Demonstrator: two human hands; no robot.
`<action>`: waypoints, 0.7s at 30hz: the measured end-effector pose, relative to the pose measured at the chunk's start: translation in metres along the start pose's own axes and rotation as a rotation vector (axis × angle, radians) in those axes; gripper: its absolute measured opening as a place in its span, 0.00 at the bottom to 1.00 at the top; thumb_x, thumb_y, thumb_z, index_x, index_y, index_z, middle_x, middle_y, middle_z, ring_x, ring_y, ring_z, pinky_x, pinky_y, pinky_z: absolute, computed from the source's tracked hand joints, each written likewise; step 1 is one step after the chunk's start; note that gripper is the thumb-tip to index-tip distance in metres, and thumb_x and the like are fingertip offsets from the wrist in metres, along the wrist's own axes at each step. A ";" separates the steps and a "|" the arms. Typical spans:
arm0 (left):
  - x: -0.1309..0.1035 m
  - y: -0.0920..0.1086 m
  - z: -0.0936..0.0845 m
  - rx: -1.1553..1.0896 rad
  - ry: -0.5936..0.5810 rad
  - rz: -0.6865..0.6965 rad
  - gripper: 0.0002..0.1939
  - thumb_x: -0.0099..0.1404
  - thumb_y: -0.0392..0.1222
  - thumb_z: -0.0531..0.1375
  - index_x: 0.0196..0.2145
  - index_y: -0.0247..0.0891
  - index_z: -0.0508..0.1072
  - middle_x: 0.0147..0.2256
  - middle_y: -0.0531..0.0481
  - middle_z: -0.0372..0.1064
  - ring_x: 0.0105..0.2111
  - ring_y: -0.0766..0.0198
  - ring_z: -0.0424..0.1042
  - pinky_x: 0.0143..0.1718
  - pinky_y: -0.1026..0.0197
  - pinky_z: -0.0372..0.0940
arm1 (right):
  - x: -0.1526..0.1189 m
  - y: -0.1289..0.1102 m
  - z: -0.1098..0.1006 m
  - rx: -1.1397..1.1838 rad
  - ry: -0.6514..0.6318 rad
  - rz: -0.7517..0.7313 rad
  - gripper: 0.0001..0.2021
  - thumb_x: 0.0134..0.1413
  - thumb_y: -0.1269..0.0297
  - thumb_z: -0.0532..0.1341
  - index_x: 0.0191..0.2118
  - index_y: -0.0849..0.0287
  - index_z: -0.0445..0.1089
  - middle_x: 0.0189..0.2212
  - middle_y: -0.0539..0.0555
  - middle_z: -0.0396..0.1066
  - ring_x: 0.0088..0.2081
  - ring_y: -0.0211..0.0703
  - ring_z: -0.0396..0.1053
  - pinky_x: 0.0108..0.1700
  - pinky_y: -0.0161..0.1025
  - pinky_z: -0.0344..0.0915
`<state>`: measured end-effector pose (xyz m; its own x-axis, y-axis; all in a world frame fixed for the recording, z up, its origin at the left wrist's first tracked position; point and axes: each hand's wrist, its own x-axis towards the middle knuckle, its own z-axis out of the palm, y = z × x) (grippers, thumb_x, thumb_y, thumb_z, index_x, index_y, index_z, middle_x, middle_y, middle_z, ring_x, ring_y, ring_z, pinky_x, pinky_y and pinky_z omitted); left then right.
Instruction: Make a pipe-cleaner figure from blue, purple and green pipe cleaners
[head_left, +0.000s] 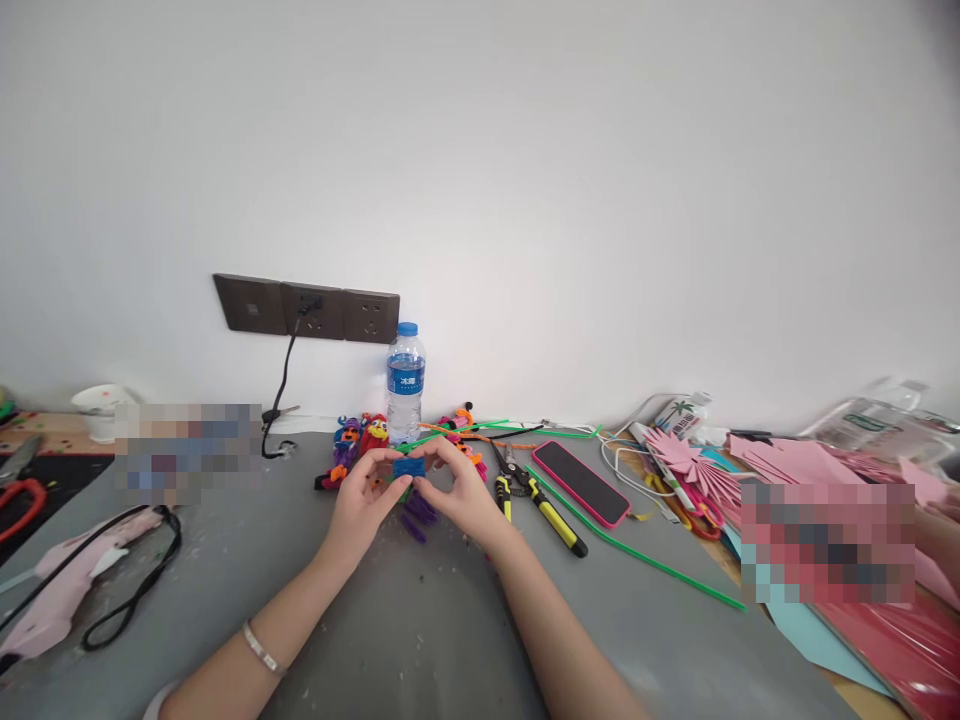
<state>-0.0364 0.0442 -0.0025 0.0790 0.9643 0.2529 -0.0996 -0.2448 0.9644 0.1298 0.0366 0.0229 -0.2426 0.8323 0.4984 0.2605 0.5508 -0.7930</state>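
Between my two hands is a small pipe cleaner figure (409, 467) with a blue block-like part, some green at its top and purple strands (418, 515) hanging below. My left hand (369, 495) pinches its left side with thumb and forefinger. From the other side, my right hand (459, 492) grips it in the same way, the two thumbs nearly meeting under the blue part. More pipe cleaner figures, one with a red and yellow head (375, 432), stand just behind my hands. Yellow-and-black pliers (551, 515) lie to the right of my right hand.
A water bottle (406, 385) stands against the wall below the sockets (306, 310). A pink-cased phone (581, 484) and a green pipe cleaner (660, 563) lie right. A pink glue gun (71, 590) with its cord is left. Pink paper (795, 465) and another person's hand (937, 545) are far right.
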 end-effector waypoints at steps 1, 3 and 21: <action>0.000 0.000 0.000 -0.001 -0.003 -0.003 0.16 0.55 0.48 0.66 0.39 0.38 0.73 0.36 0.48 0.72 0.37 0.60 0.72 0.39 0.60 0.68 | 0.000 0.000 -0.001 0.006 -0.004 -0.002 0.10 0.54 0.70 0.60 0.44 0.57 0.68 0.38 0.53 0.68 0.38 0.42 0.65 0.43 0.39 0.64; 0.001 0.001 -0.002 0.003 -0.003 -0.022 0.16 0.55 0.49 0.66 0.38 0.38 0.74 0.34 0.48 0.73 0.36 0.60 0.72 0.38 0.60 0.68 | 0.001 0.000 -0.001 0.016 -0.008 0.005 0.10 0.54 0.69 0.61 0.43 0.57 0.70 0.38 0.53 0.69 0.38 0.42 0.66 0.43 0.39 0.65; 0.001 0.001 0.000 0.000 0.029 -0.093 0.15 0.53 0.50 0.67 0.34 0.38 0.76 0.32 0.50 0.72 0.33 0.61 0.71 0.33 0.63 0.67 | 0.002 0.005 -0.001 0.070 0.011 0.105 0.09 0.52 0.60 0.65 0.38 0.58 0.73 0.33 0.53 0.72 0.35 0.42 0.67 0.40 0.40 0.64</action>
<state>-0.0367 0.0446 -0.0014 0.0588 0.9854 0.1600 -0.0935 -0.1541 0.9836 0.1318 0.0415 0.0207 -0.2068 0.8861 0.4147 0.2176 0.4549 -0.8635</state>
